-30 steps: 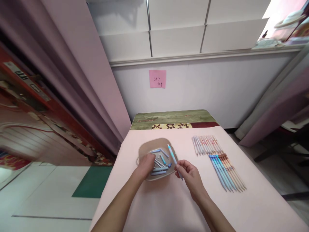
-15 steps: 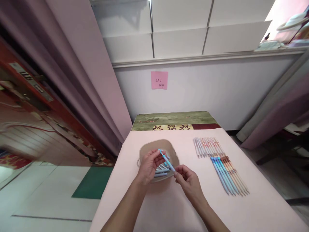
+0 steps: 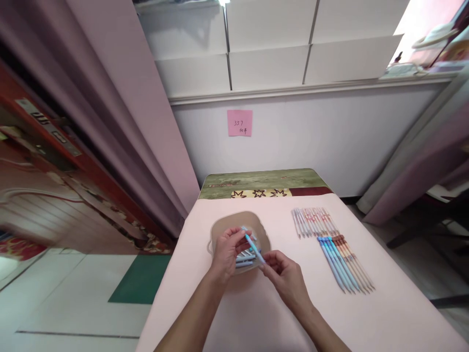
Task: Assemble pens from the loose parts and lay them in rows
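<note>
A light blue pen (image 3: pixel 253 244) slants between my two hands, above a beige basket (image 3: pixel 234 218). My left hand (image 3: pixel 227 249) pinches its upper end. The lower end is pinched by the fingertips of my right hand (image 3: pixel 281 269), just past the basket's right front rim. Several blue and white pens (image 3: pixel 244 264) lie loose in the basket, partly hidden by my left hand. To the right, a row of blue and brown-topped pens (image 3: pixel 344 264) lies side by side on the table. Behind that row lies another of pale, clear-looking pens (image 3: pixel 315 222).
A pale pink cloth (image 3: pixel 256 318) covers most of the table, whose green patterned back edge (image 3: pixel 260 179) stands near the wall. A pink note (image 3: pixel 239 123) is stuck on the wall. Purple curtains (image 3: pixel 154 146) hang at the left beside a reddish door (image 3: pixel 47 142).
Both hands keep their pinch on the pen, which has shifted very slightly. The whole view has moved a little; the pen rows look unchanged.
</note>
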`<state>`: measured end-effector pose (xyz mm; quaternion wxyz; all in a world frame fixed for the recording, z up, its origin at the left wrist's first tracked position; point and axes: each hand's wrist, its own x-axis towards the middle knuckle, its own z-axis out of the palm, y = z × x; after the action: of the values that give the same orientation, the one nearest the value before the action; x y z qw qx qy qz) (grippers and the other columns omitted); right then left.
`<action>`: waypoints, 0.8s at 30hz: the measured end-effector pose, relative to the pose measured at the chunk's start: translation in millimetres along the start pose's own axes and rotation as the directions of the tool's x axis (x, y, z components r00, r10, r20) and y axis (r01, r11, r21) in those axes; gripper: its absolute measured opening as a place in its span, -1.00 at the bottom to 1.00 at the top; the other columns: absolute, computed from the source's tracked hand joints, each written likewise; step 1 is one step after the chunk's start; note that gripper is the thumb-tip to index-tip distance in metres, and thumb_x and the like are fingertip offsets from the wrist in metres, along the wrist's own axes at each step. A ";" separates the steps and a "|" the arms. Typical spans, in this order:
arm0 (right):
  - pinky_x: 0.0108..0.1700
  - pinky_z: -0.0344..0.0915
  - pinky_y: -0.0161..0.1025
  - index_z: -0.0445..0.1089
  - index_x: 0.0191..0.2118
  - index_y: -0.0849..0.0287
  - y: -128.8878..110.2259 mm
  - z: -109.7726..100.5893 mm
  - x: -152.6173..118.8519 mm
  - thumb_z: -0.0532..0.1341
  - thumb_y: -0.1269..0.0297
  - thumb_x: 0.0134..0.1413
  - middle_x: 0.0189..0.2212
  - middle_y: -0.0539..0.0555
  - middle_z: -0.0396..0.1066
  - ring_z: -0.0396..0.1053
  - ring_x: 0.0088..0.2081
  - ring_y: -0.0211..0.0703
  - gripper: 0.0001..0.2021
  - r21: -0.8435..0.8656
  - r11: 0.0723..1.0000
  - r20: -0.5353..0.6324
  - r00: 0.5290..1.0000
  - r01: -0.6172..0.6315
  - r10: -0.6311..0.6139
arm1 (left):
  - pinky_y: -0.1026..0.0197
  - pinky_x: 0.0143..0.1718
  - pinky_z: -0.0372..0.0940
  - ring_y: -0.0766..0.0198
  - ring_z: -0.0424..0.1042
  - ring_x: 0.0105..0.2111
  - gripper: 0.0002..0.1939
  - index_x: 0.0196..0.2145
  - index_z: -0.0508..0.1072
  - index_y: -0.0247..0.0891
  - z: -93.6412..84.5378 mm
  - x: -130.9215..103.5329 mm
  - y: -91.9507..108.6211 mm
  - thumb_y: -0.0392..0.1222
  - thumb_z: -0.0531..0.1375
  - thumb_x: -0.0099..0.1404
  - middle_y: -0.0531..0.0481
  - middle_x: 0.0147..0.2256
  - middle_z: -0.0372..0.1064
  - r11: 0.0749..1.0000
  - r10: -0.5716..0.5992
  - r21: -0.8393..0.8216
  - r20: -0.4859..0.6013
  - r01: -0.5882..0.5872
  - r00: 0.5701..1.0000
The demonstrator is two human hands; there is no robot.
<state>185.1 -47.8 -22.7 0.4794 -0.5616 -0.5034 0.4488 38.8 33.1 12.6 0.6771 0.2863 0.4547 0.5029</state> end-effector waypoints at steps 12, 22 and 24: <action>-0.43 0.18 -0.35 0.40 -0.38 0.11 4.7 -21.1 -19.1 0.13 0.13 0.11 -0.49 0.02 0.42 0.34 -0.50 -0.23 -0.80 -0.526 0.841 -0.154 0.959 0.125 -0.239 | 0.11 -0.29 0.39 0.22 0.48 -0.43 -0.66 -0.40 0.33 -0.29 28.4 -22.4 -13.3 -0.14 0.37 -0.06 -0.09 -0.40 0.51 0.989 0.007 0.147 0.061 -0.016 0.998; -0.41 0.19 -0.32 0.43 -0.29 0.12 47.0 -93.4 -45.1 0.13 0.09 0.11 -0.42 0.03 0.45 0.38 -0.45 -0.21 -0.76 -0.648 0.750 -0.423 0.883 -0.136 -0.205 | 0.19 -0.32 0.35 0.24 0.43 -0.35 -0.67 -0.34 0.41 -0.29 23.7 -55.7 -36.8 -0.12 0.37 -0.04 -0.14 -0.28 0.47 0.920 -0.140 0.390 0.236 0.039 0.962; -0.44 0.16 -0.32 0.44 -0.29 0.10 56.1 -112.1 -42.6 0.12 0.09 0.10 -0.40 0.03 0.46 0.39 -0.44 -0.20 -0.76 -0.688 0.681 -0.470 0.869 -0.250 -0.156 | 0.19 -0.36 0.33 0.25 0.43 -0.41 -0.69 -0.39 0.42 -0.29 16.5 -62.1 -44.7 -0.10 0.38 -0.05 -0.12 -0.34 0.48 0.906 -0.191 0.417 0.243 0.076 0.951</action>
<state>299.4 -101.9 -61.9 0.3148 -0.8134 -0.4850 0.0643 67.5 -38.9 2.2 0.6939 0.4550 0.4673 0.3052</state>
